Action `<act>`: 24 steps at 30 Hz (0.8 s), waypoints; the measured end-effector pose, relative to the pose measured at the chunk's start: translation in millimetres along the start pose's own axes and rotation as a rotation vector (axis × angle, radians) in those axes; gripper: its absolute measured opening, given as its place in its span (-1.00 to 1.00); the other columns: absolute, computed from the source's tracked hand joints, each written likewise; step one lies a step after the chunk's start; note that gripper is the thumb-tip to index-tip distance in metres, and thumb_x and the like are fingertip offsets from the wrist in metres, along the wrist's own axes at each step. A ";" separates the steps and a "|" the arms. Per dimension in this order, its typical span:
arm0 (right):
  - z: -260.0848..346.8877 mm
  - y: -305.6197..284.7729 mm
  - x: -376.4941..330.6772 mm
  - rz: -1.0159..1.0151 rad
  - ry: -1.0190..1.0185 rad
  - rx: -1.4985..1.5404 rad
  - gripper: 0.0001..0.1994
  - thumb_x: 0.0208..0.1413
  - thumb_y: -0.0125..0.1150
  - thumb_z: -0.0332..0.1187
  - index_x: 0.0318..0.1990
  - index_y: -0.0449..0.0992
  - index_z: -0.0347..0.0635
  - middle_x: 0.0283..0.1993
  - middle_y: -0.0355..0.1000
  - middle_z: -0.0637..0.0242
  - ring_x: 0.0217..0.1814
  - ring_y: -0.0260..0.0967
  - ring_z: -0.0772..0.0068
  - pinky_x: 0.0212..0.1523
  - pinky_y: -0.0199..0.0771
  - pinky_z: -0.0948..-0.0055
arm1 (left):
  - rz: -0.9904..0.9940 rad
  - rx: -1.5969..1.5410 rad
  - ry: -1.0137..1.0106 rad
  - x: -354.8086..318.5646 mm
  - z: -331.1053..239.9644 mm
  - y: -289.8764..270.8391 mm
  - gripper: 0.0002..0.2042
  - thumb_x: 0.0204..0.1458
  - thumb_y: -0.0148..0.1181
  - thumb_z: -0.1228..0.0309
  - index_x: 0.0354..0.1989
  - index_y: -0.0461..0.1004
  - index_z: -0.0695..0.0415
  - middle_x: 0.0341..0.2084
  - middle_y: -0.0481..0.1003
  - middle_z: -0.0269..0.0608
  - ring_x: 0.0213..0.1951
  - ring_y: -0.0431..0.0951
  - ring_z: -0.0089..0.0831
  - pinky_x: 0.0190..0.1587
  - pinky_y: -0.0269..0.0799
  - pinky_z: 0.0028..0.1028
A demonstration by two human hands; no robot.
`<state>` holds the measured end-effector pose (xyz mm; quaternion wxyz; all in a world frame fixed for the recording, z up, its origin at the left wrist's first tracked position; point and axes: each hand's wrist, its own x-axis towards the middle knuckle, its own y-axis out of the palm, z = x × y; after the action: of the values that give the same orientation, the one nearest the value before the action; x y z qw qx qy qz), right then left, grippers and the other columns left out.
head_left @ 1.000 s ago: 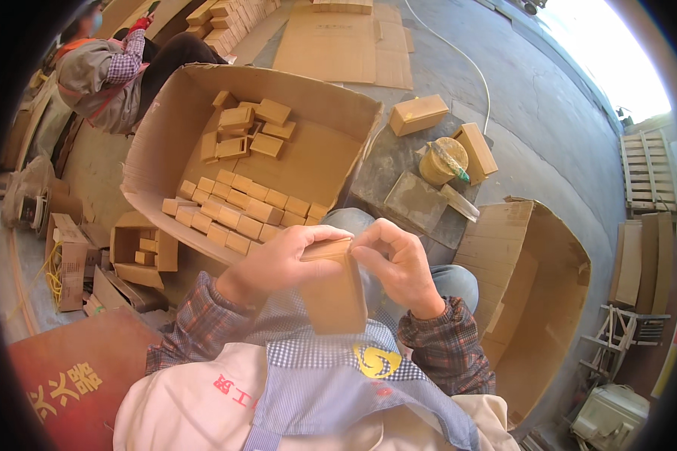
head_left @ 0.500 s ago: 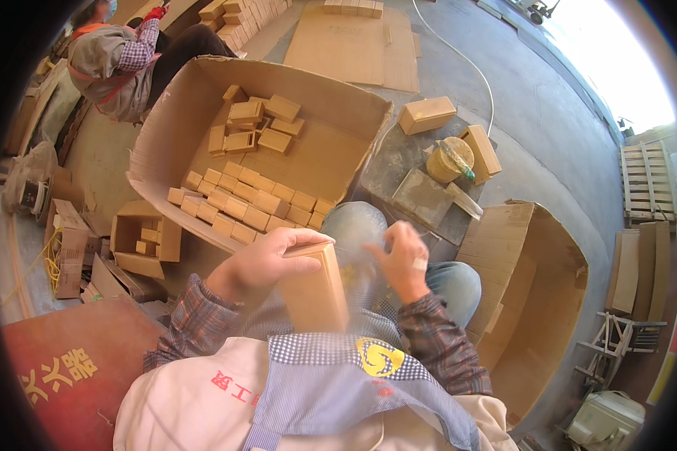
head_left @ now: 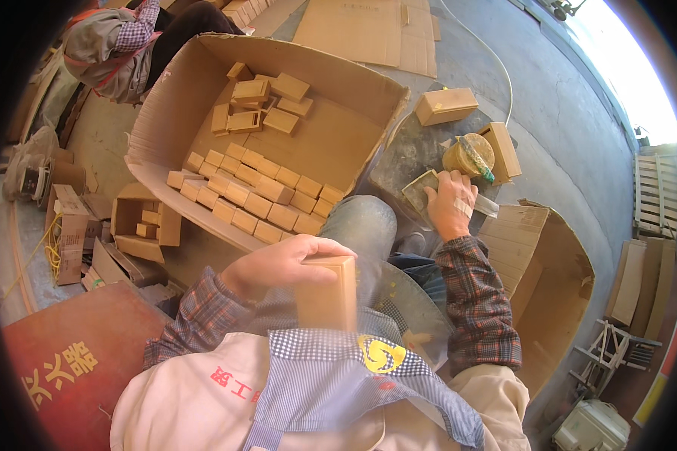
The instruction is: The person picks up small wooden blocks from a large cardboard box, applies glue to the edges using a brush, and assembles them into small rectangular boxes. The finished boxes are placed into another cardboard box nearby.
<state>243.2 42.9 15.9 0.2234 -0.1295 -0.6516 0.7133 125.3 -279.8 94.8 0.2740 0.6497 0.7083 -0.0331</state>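
Observation:
My left hand (head_left: 286, 266) is closed over the upper end of a light wooden box (head_left: 328, 301), which stands upright above my lap. Its lower end is hidden by my apron. On a dark, stained surface to the front right, my right hand (head_left: 453, 207) bends its fingers over a flat rectangular piece (head_left: 418, 192) with a pale edge. The hand hides part of that piece. Just beyond my fingers stands a round yellowish tub (head_left: 468, 155) with something green at its rim. Two more wooden boxes, one closed (head_left: 445, 106) and one with an open side (head_left: 501, 152), lie around the tub.
A large carton (head_left: 346, 90) ahead holds several wooden boxes, some in rows (head_left: 252, 192), some loose. An open carton (head_left: 557, 278) stands at my right, a small one (head_left: 147, 225) at my left, near a red case (head_left: 83, 361). Another person (head_left: 113, 52) sits far left.
My right hand has moved from above my knee, forward and right, down to the flat piece beside the tub. My left hand still holds the wooden box, now more upright. The view has shifted slightly.

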 end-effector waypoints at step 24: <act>104.6 -69.5 -188.2 0.644 0.415 1.527 -0.74 0.26 0.37 -0.38 0.02 0.59 -0.31 -0.03 0.58 0.37 -0.02 0.47 0.64 0.00 0.50 0.54 | 0.070 0.208 -0.109 -15.3 0.5 48.9 -0.45 0.29 0.22 0.30 0.38 0.35 0.34 0.20 0.52 0.00 0.24 0.48 -0.29 0.33 0.33 -0.35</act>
<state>366.9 -136.5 76.7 0.1508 -0.2503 0.1303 0.9474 171.5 -286.3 116.1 0.2439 0.6963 0.6620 -0.1321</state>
